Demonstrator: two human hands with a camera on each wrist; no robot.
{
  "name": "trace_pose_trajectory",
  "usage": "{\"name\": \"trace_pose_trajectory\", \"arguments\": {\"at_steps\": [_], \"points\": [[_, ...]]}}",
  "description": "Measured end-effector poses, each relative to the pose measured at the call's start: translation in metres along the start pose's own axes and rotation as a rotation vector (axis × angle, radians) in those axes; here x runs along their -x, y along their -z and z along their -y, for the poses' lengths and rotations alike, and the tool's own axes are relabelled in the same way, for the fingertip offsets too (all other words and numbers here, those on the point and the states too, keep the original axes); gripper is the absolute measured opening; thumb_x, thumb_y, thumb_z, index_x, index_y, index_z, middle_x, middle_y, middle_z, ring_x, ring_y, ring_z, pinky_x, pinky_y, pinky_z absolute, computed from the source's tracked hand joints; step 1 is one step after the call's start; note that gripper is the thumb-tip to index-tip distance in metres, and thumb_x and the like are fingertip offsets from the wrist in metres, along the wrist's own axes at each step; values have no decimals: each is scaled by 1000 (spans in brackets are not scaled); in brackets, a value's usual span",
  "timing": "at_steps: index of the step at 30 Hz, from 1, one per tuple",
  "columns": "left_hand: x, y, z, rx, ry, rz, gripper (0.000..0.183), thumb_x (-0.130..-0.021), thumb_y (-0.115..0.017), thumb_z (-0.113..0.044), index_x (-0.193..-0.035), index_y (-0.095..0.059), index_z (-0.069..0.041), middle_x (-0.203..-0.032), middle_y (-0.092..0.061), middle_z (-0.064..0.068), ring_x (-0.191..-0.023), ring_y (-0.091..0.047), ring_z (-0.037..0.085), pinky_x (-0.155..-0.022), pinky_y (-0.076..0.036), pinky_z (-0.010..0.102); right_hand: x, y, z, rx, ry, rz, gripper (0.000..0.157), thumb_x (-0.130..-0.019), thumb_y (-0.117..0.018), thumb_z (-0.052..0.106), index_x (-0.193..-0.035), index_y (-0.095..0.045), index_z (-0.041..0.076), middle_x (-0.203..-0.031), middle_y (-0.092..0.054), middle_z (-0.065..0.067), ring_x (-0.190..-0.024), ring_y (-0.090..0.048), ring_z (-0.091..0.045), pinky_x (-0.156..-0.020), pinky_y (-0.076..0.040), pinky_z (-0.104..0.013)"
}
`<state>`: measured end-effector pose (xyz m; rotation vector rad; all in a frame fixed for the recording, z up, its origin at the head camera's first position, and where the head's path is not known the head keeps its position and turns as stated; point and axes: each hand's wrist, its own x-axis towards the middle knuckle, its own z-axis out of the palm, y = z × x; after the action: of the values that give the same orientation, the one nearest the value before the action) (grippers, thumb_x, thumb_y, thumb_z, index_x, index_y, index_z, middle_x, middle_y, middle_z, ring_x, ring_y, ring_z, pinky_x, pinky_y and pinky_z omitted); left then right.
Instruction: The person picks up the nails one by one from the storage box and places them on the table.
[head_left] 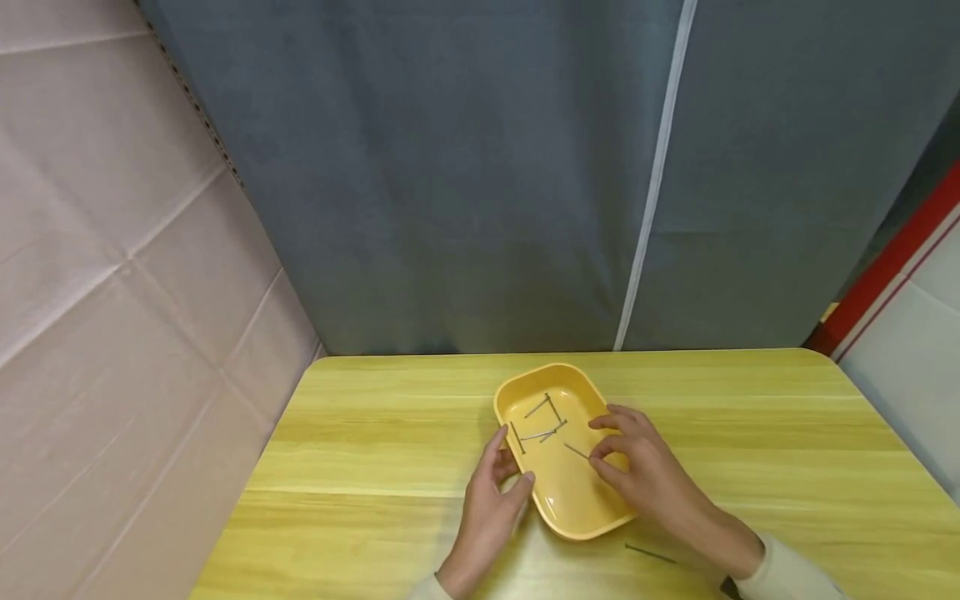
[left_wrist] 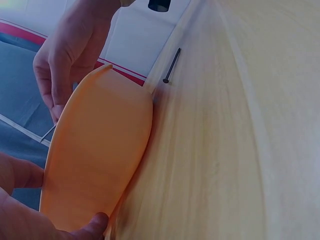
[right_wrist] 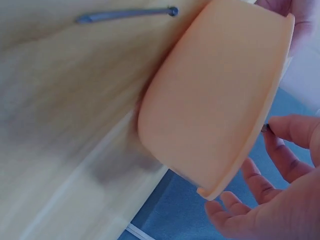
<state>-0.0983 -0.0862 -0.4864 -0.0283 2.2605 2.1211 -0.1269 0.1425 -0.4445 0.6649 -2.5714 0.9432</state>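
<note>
A yellow plastic tray (head_left: 577, 508) lies on the table, with several nails (head_left: 538, 435) scattered on its floor. My left hand (head_left: 487, 508) holds the tray's left side, its fingers and thumb spread along the wall and rim. Over the tray's right half, my right hand (head_left: 652, 471) pinches a nail (head_left: 576, 451) between thumb and index finger. Only the head of this pinched nail (right_wrist: 265, 128) shows in the right wrist view. Outside the tray, near its front right corner, another nail (head_left: 650, 553) rests on the tabletop; it appears as a dark nail (left_wrist: 172, 66) in the left wrist view.
The wood-grain table (head_left: 375, 433) extends to both sides of the tray. A dark grey curtain (head_left: 465, 183) hangs behind its far edge. Pale panels (head_left: 135, 333) stand at the left, and a white and red surface (head_left: 900, 292) borders the right.
</note>
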Motion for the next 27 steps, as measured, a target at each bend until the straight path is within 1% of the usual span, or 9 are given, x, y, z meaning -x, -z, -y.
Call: {"name": "trace_pose_trajectory", "arguments": {"at_steps": [3, 5, 8, 11, 13, 20, 23, 25, 27], "points": [[0, 0, 0, 5, 1, 0, 79, -92, -70, -11, -159, -29, -19, -133, -54, 17, -123, -56, 32, -91, -55, 25, 6, 1, 0, -1, 10, -26, 29, -72, -86, 0, -69, -70, 24, -113, -69, -3, -128, -50, -38, -100, -45, -56], [0, 0, 0, 10, 3, 2, 79, -92, -70, -11, -159, -29, -19, -133, -54, 17, -124, -56, 32, -91, -55, 25, 10, 2, 0, 0, 4, -40, 29, -72, -86, 0, -69, -71, 25, -113, -69, 0, -128, -51, -36, -100, -45, -51], [0, 0, 0, 10, 6, 2, 79, -92, -71, -12, -159, -29, -20, -134, -54, 17, -124, -56, 32, -91, -56, 25, 17, 4, 0, -20, -5, -50, 30, -72, -85, 1, -71, -71, 27, -114, -69, 3, -128, -51, -33, -106, -40, -31], [0, 0, -1, 7, 10, -4, 80, -91, -72, -13, -159, -29, -20, -134, -54, 15, -124, -56, 31, -91, -56, 25, 24, 7, 1, -59, 3, -56, 29, -72, -84, 0, -73, -72, 27, -115, -68, 5, -128, -51, -32, -107, -28, -10], [0, 0, -1, 4, 14, -9, 80, -91, -72, -14, -159, -30, -21, -135, -55, 15, -124, -57, 30, -90, -56, 25, 28, 8, 3, -74, 7, -62, 31, -72, -85, 0, -74, -73, 28, -116, -68, 7, -127, -52, -31, -105, -22, -3], [0, 0, -1, 11, 18, -4, 80, -91, -72, -12, -159, -30, -20, -135, -54, 16, -124, -56, 31, -89, -56, 26, 43, 13, 11, -96, -62, -37, 37, -74, -86, 4, -77, -70, 37, -118, -66, 13, -130, -50, -28, -103, -22, 1], [0, 1, -1, 8, 21, 1, 80, -91, -72, -14, -159, -30, -21, -135, -53, 16, -123, -56, 30, -90, -56, 26, 51, 14, 14, -108, -96, -26, 34, -77, -86, 8, -78, -70, 38, -120, -64, 16, -133, -47, -21, -101, -26, 1], [0, 2, -1, 12, 22, 2, 80, -91, -72, -13, -159, -29, -21, -135, -53, 16, -124, -56, 31, -90, -56, 26, 57, 13, 15, -123, -84, -33, 33, -78, -86, 8, -79, -70, 37, -121, -64, 16, -133, -45, -17, -100, -27, 0], [0, 2, -1, 17, 22, 3, 80, -91, -72, -12, -159, -29, -21, -134, -53, 17, -124, -56, 31, -89, -56, 26, 62, 11, 14, -140, -46, -59, 34, -76, -87, 7, -80, -70, 36, -120, -64, 14, -133, -45, -14, -101, -29, -1]]}}
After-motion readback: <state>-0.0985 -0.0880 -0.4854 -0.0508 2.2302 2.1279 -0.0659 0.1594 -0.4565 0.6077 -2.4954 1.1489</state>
